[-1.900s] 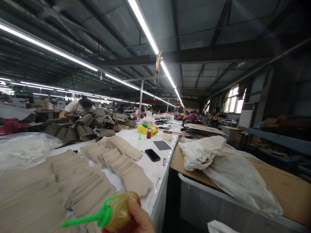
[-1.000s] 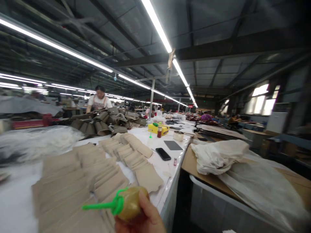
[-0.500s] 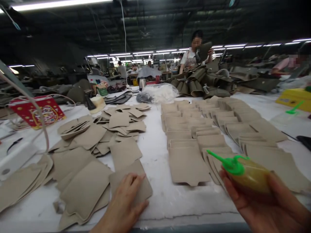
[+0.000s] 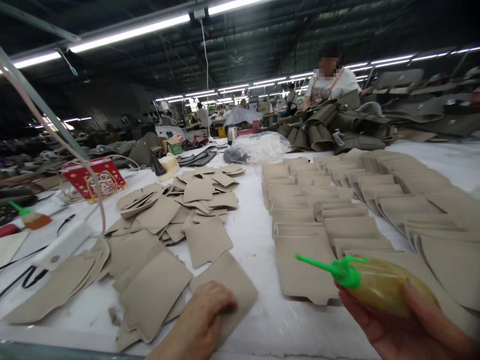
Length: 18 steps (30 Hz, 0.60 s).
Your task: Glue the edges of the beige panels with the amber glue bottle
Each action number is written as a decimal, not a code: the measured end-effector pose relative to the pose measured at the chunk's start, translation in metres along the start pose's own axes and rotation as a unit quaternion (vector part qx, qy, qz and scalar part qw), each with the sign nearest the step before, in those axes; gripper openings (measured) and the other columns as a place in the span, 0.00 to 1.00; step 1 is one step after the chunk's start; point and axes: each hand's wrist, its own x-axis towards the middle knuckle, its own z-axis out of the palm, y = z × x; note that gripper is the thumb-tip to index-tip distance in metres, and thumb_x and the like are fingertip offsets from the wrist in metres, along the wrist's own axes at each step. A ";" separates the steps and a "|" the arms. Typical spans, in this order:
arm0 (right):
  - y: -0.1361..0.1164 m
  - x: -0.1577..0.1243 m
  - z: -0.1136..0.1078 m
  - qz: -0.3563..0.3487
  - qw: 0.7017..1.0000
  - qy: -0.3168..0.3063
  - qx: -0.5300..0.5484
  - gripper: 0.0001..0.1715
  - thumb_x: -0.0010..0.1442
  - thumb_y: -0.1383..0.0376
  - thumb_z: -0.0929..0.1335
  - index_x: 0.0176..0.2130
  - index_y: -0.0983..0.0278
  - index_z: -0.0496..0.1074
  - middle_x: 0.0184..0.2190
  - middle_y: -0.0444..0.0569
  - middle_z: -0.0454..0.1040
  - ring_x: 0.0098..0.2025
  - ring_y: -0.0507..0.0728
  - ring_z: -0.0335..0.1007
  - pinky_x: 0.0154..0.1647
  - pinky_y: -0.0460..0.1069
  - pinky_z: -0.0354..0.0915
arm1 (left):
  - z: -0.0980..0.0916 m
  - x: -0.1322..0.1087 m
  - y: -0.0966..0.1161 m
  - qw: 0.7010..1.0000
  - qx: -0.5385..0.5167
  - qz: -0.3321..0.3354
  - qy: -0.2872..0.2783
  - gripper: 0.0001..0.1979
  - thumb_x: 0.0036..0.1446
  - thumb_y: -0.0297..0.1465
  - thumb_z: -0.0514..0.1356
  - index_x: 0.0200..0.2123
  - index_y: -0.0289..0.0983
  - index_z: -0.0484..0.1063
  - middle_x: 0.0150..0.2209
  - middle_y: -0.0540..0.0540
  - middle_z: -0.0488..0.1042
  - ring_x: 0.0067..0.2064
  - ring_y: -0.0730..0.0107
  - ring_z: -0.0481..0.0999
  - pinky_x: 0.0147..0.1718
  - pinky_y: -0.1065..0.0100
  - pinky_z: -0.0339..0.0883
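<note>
At the far left, a squeeze bottle with a green nozzle (image 4: pixel 34 220) lay on its side on the white table (image 4: pixel 249 235). Next to it sat a white power strip (image 4: pixel 65 247), with a red patterned box (image 4: pixel 95 179) farther back. A fan of curved beige pieces (image 4: pixel 63 292) lay near the front edge, and to its right spread a loose, overlapping heap of beige pieces (image 4: pixel 198 191).

The left hand (image 4: pixel 198 317) rested on a squarish beige piece (image 4: pixel 239 276) just right of that heap. Its fingers were curled and partly hid one another, so whether they pinched the piece or only pressed on it could not be told.

Behind the middle of the table lay a clear plastic bag (image 4: pixel 258 147). Farther right ran rows of overlapping beige pieces (image 4: pixel 296 215), and behind them rose a pile of dark olive pieces (image 4: pixel 330 122), where a co-worker (image 4: pixel 348 82) in a white top stood.

At the right, the right hand (image 4: pixel 403 334) had its thumb and fingers closed around an amber bottle (image 4: pixel 386 282), held tilted over the near end of the rows, its green spout (image 4: pixel 318 262) pointing left.
</note>
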 end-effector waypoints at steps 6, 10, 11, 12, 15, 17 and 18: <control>0.000 -0.008 0.009 -0.007 1.000 -0.004 -0.026 0.29 0.39 0.57 0.78 0.42 0.61 0.75 0.50 0.57 0.72 0.43 0.70 0.73 0.33 0.56 0.76 | 0.009 0.007 0.010 0.993 0.104 -0.052 -0.009 0.36 0.42 0.27 0.57 0.59 0.44 0.61 0.62 0.45 0.57 0.62 0.55 0.53 0.61 0.56 0.49; 0.002 -0.008 0.011 -0.030 0.998 -0.019 -0.055 0.32 0.36 0.57 0.78 0.43 0.61 0.75 0.46 0.60 0.74 0.41 0.71 0.73 0.33 0.58 0.75 | 0.001 0.011 0.005 0.998 0.051 0.017 -0.016 0.26 0.42 0.20 0.50 0.43 0.43 0.74 0.51 0.49 0.70 0.54 0.66 0.65 0.57 0.64 0.55; 0.003 -0.008 0.011 -0.032 0.997 -0.024 -0.066 0.35 0.35 0.57 0.79 0.44 0.61 0.74 0.44 0.60 0.74 0.41 0.71 0.74 0.33 0.57 0.75 | 0.000 0.013 0.004 0.999 0.039 0.008 0.001 0.23 0.45 0.20 0.48 0.40 0.42 0.74 0.47 0.48 0.72 0.51 0.68 0.67 0.55 0.66 0.57; 0.005 -0.007 0.011 -0.031 0.996 -0.029 -0.079 0.38 0.33 0.57 0.79 0.46 0.61 0.73 0.43 0.60 0.75 0.40 0.71 0.74 0.33 0.57 0.75 | 0.000 0.014 0.004 0.999 0.034 -0.014 0.022 0.20 0.49 0.21 0.47 0.39 0.40 0.74 0.45 0.46 0.72 0.49 0.68 0.68 0.53 0.66 0.59; 0.009 -0.005 0.009 -0.035 0.990 -0.041 -0.132 0.49 0.27 0.55 0.80 0.49 0.62 0.68 0.39 0.61 0.76 0.37 0.68 0.75 0.32 0.52 0.74 | 0.006 0.018 0.009 0.991 0.069 -0.095 0.066 0.18 0.55 0.29 0.50 0.49 0.37 0.67 0.48 0.42 0.67 0.49 0.62 0.67 0.51 0.62 0.62; 0.012 -0.005 0.008 -0.046 0.981 -0.066 -0.176 0.50 0.29 0.54 0.80 0.50 0.62 0.65 0.36 0.60 0.76 0.35 0.65 0.75 0.34 0.49 0.73 | 0.012 0.021 0.014 0.984 0.102 -0.129 0.065 0.20 0.54 0.30 0.52 0.51 0.36 0.64 0.49 0.40 0.64 0.49 0.59 0.66 0.50 0.59 0.63; 0.013 -0.005 0.008 -0.056 0.975 -0.082 -0.197 0.49 0.31 0.54 0.80 0.51 0.61 0.64 0.35 0.60 0.76 0.35 0.64 0.75 0.34 0.48 0.72 | 0.013 0.022 0.017 0.982 0.115 -0.137 0.059 0.19 0.54 0.29 0.52 0.50 0.35 0.65 0.48 0.40 0.63 0.49 0.58 0.67 0.49 0.59 0.64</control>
